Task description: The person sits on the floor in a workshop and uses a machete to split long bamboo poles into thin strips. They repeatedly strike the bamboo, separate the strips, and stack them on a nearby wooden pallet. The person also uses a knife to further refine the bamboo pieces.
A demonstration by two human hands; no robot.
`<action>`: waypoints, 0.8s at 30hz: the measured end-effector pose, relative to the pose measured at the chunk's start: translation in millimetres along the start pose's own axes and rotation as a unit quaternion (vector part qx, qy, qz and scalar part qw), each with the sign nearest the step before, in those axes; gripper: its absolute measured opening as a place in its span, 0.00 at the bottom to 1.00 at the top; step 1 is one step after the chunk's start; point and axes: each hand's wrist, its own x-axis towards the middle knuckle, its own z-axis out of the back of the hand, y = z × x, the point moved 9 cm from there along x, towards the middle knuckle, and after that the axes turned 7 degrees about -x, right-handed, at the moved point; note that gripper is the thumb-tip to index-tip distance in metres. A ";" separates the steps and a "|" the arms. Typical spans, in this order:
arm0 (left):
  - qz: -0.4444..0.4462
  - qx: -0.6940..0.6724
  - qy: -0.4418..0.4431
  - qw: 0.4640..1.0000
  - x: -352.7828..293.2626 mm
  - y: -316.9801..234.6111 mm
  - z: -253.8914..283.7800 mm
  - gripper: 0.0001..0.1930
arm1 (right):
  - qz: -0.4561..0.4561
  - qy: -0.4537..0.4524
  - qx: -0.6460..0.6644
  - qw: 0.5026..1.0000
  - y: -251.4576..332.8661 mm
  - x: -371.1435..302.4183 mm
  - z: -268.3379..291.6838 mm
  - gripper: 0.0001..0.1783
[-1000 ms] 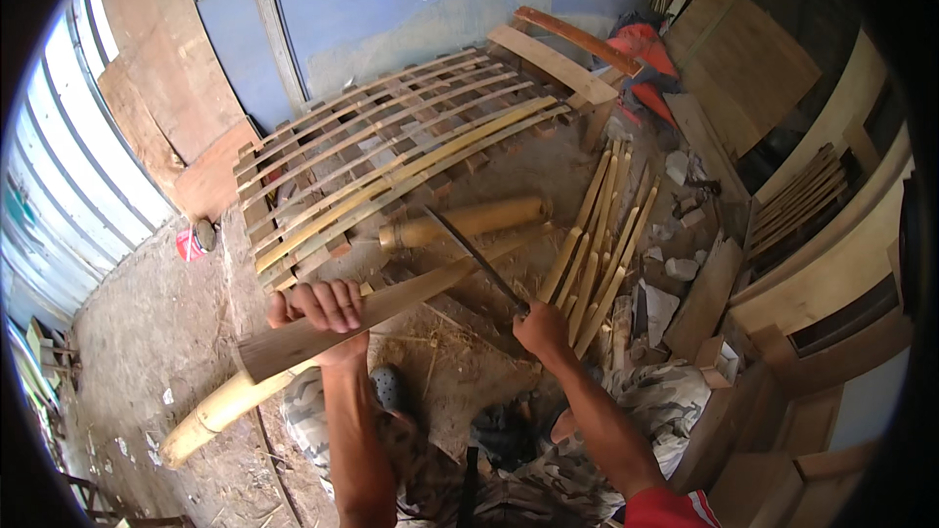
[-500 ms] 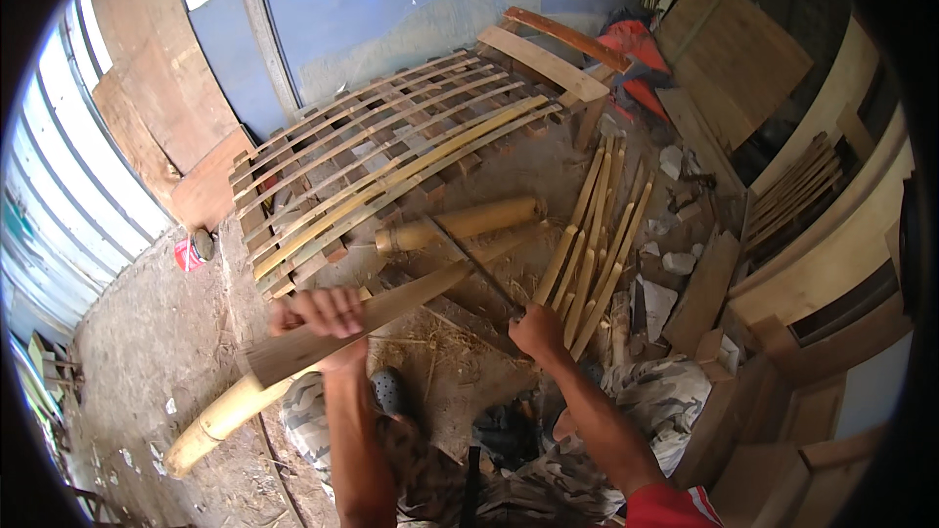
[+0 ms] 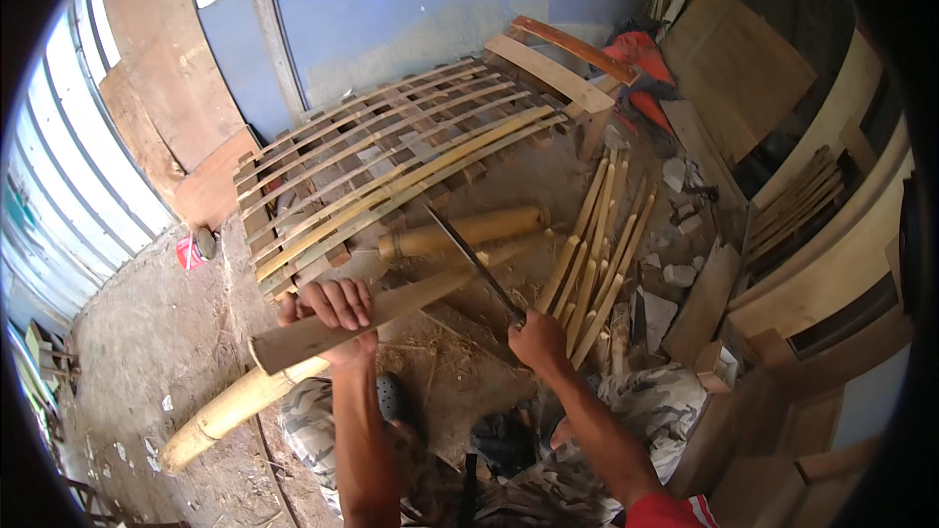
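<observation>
My left hand (image 3: 337, 318) is wrapped round a broad split bamboo piece (image 3: 421, 293), near its lower-left end. The piece slants up to the right in front of me. In my right hand (image 3: 539, 337) is the handle of a long dark machete (image 3: 473, 259). Its blade points up and to the left, crossing over the far part of the split piece; whether it touches cannot be told. Under the near end of the piece lies a round yellow bamboo pole (image 3: 227, 416). Just beyond the blade rests another thick bamboo length (image 3: 471, 232).
A low slatted frame (image 3: 391, 152) stands ahead. Several split bamboo strips (image 3: 597, 249) lie to the right, beside broken rubble (image 3: 675, 274). A wooden bench (image 3: 553, 73) is at the back. Shavings lie on the floor between my feet; sheets of board (image 3: 171, 49) lean at left.
The machete's blade has lifted slightly, and its tip sits higher. The split bamboo's near end has shifted slightly and shows its cut edge more, with my left hand still round it.
</observation>
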 end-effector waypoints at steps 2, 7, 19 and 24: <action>0.002 0.003 0.001 1.000 2.9 -5.5 1.8 0.30 | 0.000 0.011 0.068 0.998 23.1 -16.7 11.2 0.23; 0.017 0.003 -0.025 1.000 -2.7 -6.8 5.0 0.31 | 0.037 -0.069 0.139 0.987 32.0 -29.4 23.9 0.30; 0.004 -0.003 -0.084 0.996 -2.4 -18.6 3.2 0.32 | 0.159 -0.076 0.122 0.977 57.8 -49.2 19.1 0.23; 0.001 -0.012 -0.057 0.998 -9.3 -0.7 12.3 0.32 | 0.013 0.028 0.047 0.998 -4.1 9.8 -18.7 0.24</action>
